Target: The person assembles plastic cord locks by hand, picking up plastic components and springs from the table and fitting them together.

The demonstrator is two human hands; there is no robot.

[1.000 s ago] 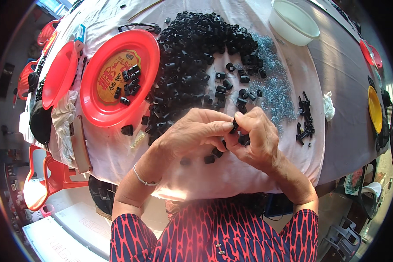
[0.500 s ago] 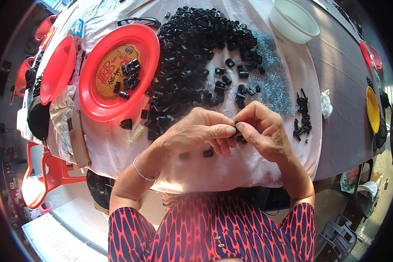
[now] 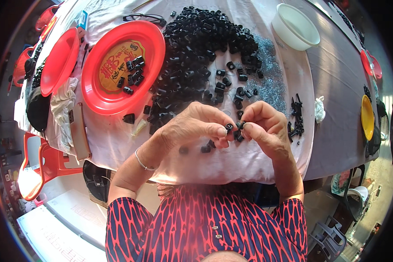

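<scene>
Currently both hands meet at frame centre over the near edge of the table, which is covered with a pale cloth. Left hand is curled, thumb and forefinger pinching a small black plastic piece at its fingertips. Right hand is also closed in a pinch, gripping a second small black part just at 3 o'clock of the first; the two parts sit touching or nearly so, can't tell which. A thin bracelet sits on the left wrist. A few loose black pieces lie on the cloth directly under the hands. At 12 o'clock from the hands: big heap of black plastic parts, spreading toward them. At 1 o'clock, beside the heap: patch of small metal bits, greyish. At 10 o'clock: large red plate holding a handful of the black parts; a second red plate further out at 10 o'clock, tilted on edge against the clutter. Further out at 1 o'clock, past the heap: white bowl. At 3 o'clock: small cluster of black clips, with a crumpled white scrap just beyond. Yellow dish at the far 3 o'clock rim. Eyeglasses at 11 o'clock, top of the table. Red plastic chair at 9 o'clock, below table level.
</scene>
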